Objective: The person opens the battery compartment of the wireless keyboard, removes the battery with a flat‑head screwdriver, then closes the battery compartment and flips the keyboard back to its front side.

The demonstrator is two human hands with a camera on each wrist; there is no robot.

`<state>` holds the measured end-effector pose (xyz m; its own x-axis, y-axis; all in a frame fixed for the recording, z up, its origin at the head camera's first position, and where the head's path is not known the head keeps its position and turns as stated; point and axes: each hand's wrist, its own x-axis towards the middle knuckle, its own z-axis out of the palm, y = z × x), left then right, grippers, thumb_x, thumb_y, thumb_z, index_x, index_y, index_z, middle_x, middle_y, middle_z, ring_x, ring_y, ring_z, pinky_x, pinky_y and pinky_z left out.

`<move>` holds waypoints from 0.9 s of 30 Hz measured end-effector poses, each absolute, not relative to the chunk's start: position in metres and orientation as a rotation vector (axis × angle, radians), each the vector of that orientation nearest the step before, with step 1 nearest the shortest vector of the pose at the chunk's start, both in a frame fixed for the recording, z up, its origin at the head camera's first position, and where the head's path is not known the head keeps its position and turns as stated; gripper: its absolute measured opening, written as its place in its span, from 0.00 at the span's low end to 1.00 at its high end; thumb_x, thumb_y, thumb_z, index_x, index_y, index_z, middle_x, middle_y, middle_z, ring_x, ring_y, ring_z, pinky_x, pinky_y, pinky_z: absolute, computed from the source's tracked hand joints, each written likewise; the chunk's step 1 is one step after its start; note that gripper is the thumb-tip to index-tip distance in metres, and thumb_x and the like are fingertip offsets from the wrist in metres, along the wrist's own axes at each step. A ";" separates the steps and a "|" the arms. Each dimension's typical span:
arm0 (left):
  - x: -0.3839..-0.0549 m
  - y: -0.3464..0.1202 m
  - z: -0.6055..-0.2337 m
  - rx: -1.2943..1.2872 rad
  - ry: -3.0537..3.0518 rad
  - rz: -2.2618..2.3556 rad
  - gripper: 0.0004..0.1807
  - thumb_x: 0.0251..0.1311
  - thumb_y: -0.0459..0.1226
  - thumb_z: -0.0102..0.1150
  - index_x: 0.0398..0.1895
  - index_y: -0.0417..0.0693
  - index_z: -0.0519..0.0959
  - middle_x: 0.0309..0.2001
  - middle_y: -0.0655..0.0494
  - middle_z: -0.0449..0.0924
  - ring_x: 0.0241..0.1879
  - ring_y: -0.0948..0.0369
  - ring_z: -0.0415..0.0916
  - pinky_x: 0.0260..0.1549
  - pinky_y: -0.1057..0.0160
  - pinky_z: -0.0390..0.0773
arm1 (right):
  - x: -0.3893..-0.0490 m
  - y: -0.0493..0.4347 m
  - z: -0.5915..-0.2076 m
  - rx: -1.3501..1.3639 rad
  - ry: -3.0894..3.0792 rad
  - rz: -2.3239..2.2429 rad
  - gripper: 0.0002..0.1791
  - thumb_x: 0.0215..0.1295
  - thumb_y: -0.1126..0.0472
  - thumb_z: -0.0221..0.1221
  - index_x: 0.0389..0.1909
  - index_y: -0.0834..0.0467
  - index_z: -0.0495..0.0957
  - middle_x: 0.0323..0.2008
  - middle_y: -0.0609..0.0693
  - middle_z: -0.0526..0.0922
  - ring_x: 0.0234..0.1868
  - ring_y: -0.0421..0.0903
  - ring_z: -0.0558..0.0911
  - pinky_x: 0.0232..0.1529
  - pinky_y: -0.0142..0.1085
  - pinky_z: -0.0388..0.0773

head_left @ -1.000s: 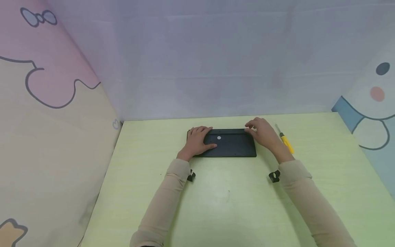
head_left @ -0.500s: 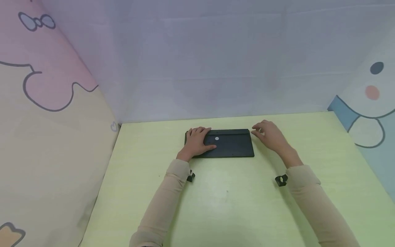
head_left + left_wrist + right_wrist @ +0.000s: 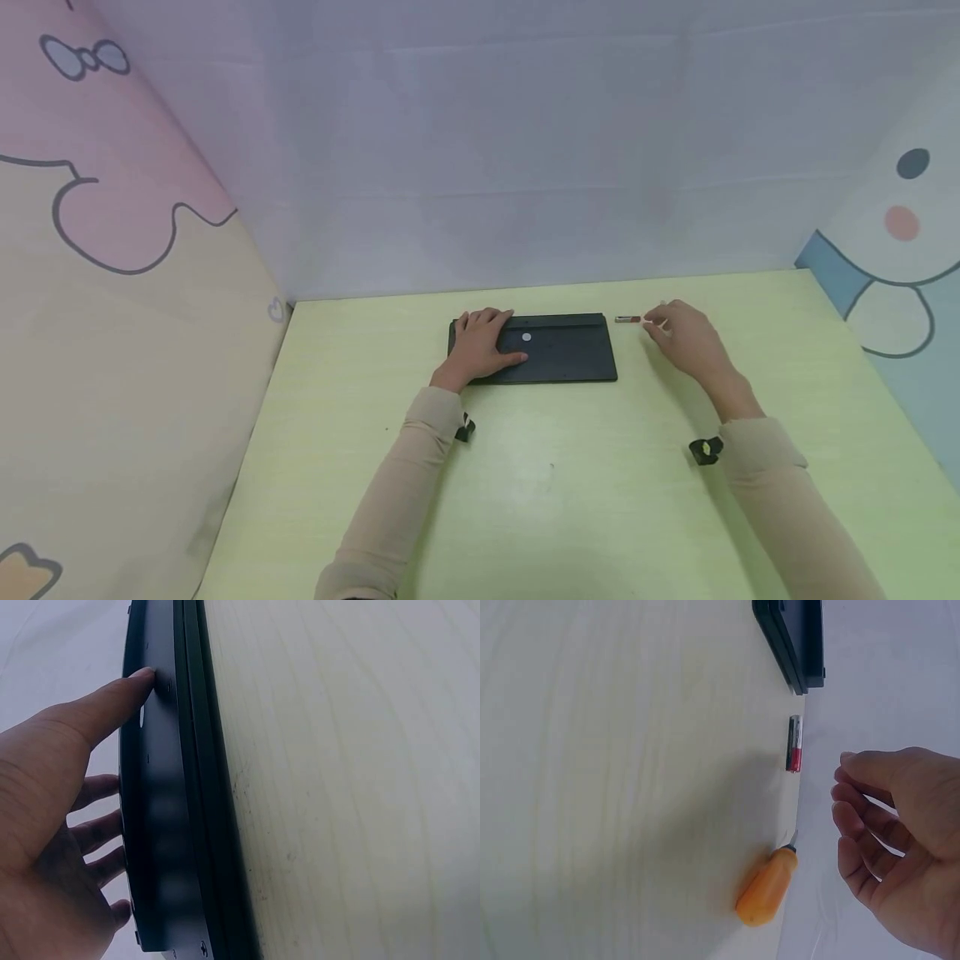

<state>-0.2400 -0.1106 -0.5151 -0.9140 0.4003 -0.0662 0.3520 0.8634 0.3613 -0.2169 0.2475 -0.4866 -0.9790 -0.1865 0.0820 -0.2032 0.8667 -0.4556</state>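
Note:
A dark, flat keyboard [image 3: 566, 354] lies face down, its underside up, with a round white sticker on it. My left hand [image 3: 477, 345] holds its left part, the thumb [image 3: 120, 705] on the underside and the fingers at the far edge. Just past the keyboard's right end, a small red and silver battery [image 3: 627, 319] lies on the table. Beside that battery hovers my right hand [image 3: 686, 340], its fingers loosely curled around nothing. In the right wrist view, a screwdriver [image 3: 768, 889] with an orange-yellow handle lies near the hand; the head view mostly hides it.
The pale yellow-green table [image 3: 540, 500] reaches back to a whitish cloth wall [image 3: 487, 167]. Cartoon-printed panels stand at the left [image 3: 135, 350] and right. Black straps sit at both wrists.
My right hand has moved right, away from the keyboard's right end, and the battery now shows on the table, let go. The left hand has stayed on the keyboard.

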 end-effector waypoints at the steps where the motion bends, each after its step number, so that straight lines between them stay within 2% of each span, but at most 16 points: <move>1: -0.240 -0.110 -0.515 0.588 2.896 0.522 0.48 0.61 0.62 0.65 0.80 0.55 0.60 0.75 0.50 0.65 0.77 0.50 0.60 0.79 0.38 0.48 | -0.215 0.251 -0.486 0.294 -3.005 0.737 0.15 0.73 0.62 0.59 0.51 0.69 0.83 0.46 0.69 0.83 0.45 0.65 0.83 0.47 0.59 0.80; 17: -0.243 -0.111 -0.513 0.598 2.874 0.536 0.48 0.62 0.62 0.65 0.80 0.54 0.60 0.75 0.50 0.65 0.77 0.50 0.59 0.79 0.38 0.48 | -0.191 0.283 -0.489 0.092 -3.002 0.737 0.17 0.71 0.62 0.59 0.50 0.72 0.80 0.42 0.72 0.83 0.41 0.66 0.84 0.41 0.60 0.81; 27: -0.245 -0.104 -0.507 0.654 2.877 0.510 0.49 0.60 0.64 0.65 0.80 0.55 0.60 0.77 0.49 0.61 0.78 0.49 0.58 0.78 0.39 0.51 | -0.188 0.282 -0.494 0.073 -3.023 0.790 0.17 0.70 0.63 0.61 0.52 0.73 0.79 0.44 0.73 0.85 0.42 0.68 0.84 0.44 0.60 0.81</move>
